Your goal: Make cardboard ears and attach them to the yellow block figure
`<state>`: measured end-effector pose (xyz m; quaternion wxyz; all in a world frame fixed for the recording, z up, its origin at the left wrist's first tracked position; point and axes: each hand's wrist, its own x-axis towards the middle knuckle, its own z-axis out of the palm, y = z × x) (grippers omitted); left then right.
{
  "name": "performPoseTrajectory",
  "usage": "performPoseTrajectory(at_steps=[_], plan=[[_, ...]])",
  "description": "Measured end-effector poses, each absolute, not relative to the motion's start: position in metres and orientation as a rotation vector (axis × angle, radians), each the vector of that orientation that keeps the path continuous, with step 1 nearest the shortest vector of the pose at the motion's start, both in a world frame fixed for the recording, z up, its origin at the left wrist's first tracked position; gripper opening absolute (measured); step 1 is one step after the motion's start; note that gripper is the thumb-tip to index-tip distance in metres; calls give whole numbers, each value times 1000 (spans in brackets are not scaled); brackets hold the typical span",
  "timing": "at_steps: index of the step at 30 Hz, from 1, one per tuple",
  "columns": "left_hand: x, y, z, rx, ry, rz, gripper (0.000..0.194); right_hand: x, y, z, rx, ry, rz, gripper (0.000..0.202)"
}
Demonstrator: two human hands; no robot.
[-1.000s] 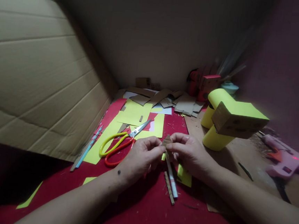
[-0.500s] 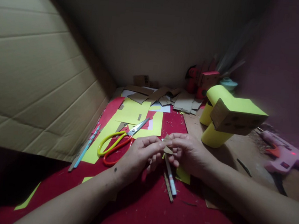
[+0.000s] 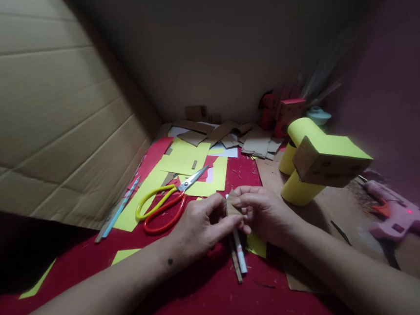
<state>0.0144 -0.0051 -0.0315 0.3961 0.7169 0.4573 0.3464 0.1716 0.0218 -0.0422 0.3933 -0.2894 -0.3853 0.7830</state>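
Observation:
Between my two hands is a small piece of brown cardboard (image 3: 233, 206). My right hand (image 3: 260, 208) pinches it from the right. The thumb and fingers of my left hand (image 3: 207, 223) close on its lower left edge. Just below my fingers, a white paper stick (image 3: 240, 256) and a thin cardboard strip (image 3: 236, 265) lie side by side on the red cloth (image 3: 198, 293); their upper ends are hidden. Left of my left hand lie scissors (image 3: 175, 198) with one yellow and one red handle, blades apart.
Yellow paper sheets (image 3: 186, 156) and cardboard scraps (image 3: 259, 142) spread toward the back. On the right stand a yellow paper and cardboard figure (image 3: 327, 160) and a pink glue gun (image 3: 401, 213) with a red light. A large cardboard panel (image 3: 60, 105) slants along the left.
My left thumb has shifted lower along the cardboard piece, and more of the piece now shows. My right hand keeps its pinch. The whole view has moved slightly.

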Motion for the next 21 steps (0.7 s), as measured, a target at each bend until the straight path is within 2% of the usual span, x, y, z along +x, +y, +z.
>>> performPoseTrajectory(at_steps=[9, 21], plan=[[13, -5, -31, 1842, 1138, 879, 30, 173, 21, -40, -747, -972, 1978, 8], [13, -2, -28, 1689, 1074, 791, 20, 173, 21, -39, -773, -956, 1926, 11]])
